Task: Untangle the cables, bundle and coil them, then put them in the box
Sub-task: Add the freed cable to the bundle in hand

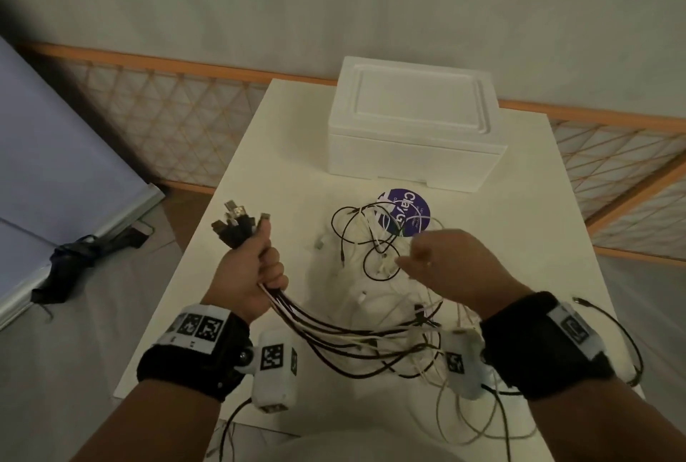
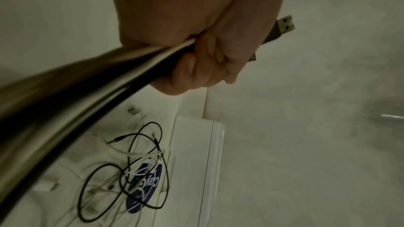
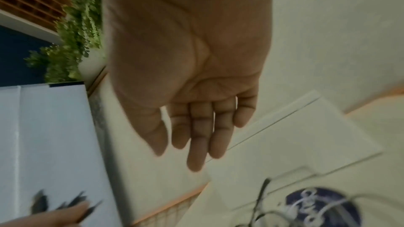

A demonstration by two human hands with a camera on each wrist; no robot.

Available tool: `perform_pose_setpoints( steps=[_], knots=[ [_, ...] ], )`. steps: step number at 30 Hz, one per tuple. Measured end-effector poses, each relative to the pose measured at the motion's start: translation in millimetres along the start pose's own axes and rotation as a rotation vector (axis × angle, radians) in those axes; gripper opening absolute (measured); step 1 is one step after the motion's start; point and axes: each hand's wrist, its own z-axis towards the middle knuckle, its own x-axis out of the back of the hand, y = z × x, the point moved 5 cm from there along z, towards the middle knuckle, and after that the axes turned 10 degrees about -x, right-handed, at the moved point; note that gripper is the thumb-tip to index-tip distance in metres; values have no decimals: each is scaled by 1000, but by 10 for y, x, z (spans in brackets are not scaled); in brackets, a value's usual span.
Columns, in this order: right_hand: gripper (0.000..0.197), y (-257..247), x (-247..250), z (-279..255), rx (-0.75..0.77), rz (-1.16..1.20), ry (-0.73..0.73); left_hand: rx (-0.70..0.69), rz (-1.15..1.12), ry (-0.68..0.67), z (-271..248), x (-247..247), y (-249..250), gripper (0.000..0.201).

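My left hand (image 1: 260, 261) grips a bundle of black and white cables (image 1: 334, 331) above the table's left side. Their USB plugs (image 1: 237, 220) stick up out of the fist, and the bundle sags rightward toward my right wrist. The left wrist view shows that hand (image 2: 196, 49) curled round the bundle (image 2: 87, 84), with one plug (image 2: 284, 23) poking out. My right hand (image 1: 438, 257) hovers over a loose tangle of cables (image 1: 371, 250). In its wrist view the right hand (image 3: 179, 144) has straight fingers and holds nothing. A white foam box (image 1: 415, 127) stands behind with its lid on.
A purple round disc (image 1: 404, 213) lies under the tangle on the white table (image 1: 260, 135). Cables trail off the table's near and right edges (image 1: 627, 343). On the floor at left lie a dark folded umbrella (image 1: 70, 261) and a pale board (image 1: 55, 164). A lattice fence (image 1: 167, 120) runs behind.
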Motion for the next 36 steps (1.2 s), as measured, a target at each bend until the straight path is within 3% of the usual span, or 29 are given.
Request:
perform_pose_setpoints(
  steps=[2, 4, 6, 8, 13, 15, 19, 23, 24, 28, 32, 36],
  knots=[
    [22, -401, -91, 123, 112, 78, 16, 23, 15, 23, 14, 7, -70, 45],
    [14, -721, -490, 190, 228, -5, -183, 44, 36, 56, 39, 38, -129, 44],
    [26, -809, -1000, 196, 254, -213, -422, 58, 74, 81, 59, 80, -182, 44],
    [35, -760, -1317, 207, 212, -338, -524, 63, 103, 106, 67, 122, -231, 43],
    [27, -618, -1357, 439, 120, -312, -418, 65, 147, 126, 75, 186, -321, 40],
    [23, -502, -1214, 580, 59, -235, -290, 72, 160, 117, 86, 189, -329, 40],
    [18, -237, -693, 865, -91, 135, -6, 87, 189, 91, 134, 192, -308, 40],
    [16, -96, -73, 946, -144, 141, 323, 75, 244, 75, 175, 146, -315, 40],
    [15, -113, 15, 947, -98, 187, 335, 62, 264, 67, 182, 114, -309, 40],
    [27, -234, 160, 840, -4, 581, 115, -4, 307, 18, 205, -84, -244, 38],
    [27, -298, 43, 720, 52, 263, 34, -96, 313, -55, 234, -294, -121, 30],
    [20, -350, -17, 652, 55, 418, 4, -252, 420, -122, 239, -478, -40, 17]
  ],
)
